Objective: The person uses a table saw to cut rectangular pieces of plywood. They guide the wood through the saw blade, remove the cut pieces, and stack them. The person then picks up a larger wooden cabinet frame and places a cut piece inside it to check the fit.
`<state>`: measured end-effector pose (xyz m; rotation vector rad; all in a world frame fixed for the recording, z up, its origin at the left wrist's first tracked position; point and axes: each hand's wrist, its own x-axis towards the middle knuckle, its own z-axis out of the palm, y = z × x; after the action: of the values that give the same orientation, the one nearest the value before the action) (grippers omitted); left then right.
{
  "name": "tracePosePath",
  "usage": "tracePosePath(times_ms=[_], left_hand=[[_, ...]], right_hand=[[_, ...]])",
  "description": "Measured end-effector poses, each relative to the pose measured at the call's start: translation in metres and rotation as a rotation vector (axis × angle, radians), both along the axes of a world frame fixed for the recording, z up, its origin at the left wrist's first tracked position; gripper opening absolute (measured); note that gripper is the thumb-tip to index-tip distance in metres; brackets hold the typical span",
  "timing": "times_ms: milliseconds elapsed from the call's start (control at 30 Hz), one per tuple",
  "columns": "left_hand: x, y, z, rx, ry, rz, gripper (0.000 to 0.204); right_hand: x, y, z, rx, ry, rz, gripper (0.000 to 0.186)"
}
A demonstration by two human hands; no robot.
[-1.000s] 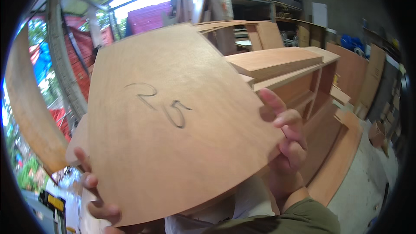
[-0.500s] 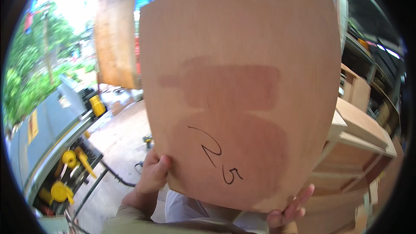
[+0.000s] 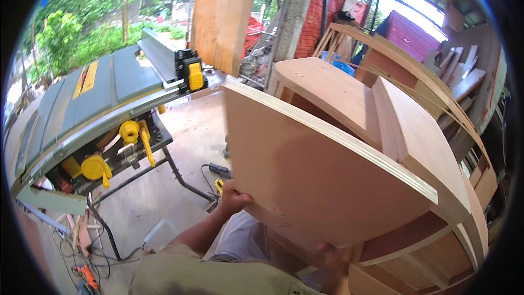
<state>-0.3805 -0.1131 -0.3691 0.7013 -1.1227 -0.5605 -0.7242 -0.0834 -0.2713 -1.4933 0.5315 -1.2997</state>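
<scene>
Both hands grip one plywood panel (image 3: 322, 180): left hand (image 3: 233, 199) curled on its near-left edge, right hand (image 3: 334, 254) beneath (fingers hidden). Panel hangs right of the table saw (image 3: 93, 104).

- The plywood panel (image 3: 322, 180) fills the middle of the scene, a wall between the left hand (image 3: 232, 199) and the right hand (image 3: 333, 254).
- To the right, a curved wooden cabinet frame (image 3: 436, 147) stands close behind the panel; I see almost no gap there.
- To the left, the table saw (image 3: 93, 109) on its stand blocks the way, its legs splayed onto the floor (image 3: 191, 131).
- Between saw and panel runs an open strip of floor, with cables (image 3: 210, 177) lying across its near end.
- Far off, an upright board (image 3: 224, 16) leans beside a post (image 3: 289, 16).
</scene>
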Motion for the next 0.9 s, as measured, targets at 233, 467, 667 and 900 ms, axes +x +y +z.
tracePosePath(times_ms=[233, 467, 667, 900], left_hand=[[-0.037, -0.032, 0.015, 0.077, -0.429, 0.253, 0.071], [-0.004, -0.033, 0.014, 0.162, -0.404, 0.511, 0.058], [0.007, -0.029, -0.056, 0.491, -0.301, 0.391, 0.044], [-0.011, -0.053, -0.066, 0.787, -0.192, 0.409, 0.044]], right_hand=[[-0.055, -0.053, -0.100, -0.036, -0.107, -0.481, 0.065], [-0.039, -0.070, -0.082, -0.261, -0.232, -0.315, 0.076], [0.003, -0.079, -0.082, -0.132, -0.203, -0.236, 0.070], [0.033, -0.098, -0.074, -0.125, -0.149, -0.283, 0.070]])
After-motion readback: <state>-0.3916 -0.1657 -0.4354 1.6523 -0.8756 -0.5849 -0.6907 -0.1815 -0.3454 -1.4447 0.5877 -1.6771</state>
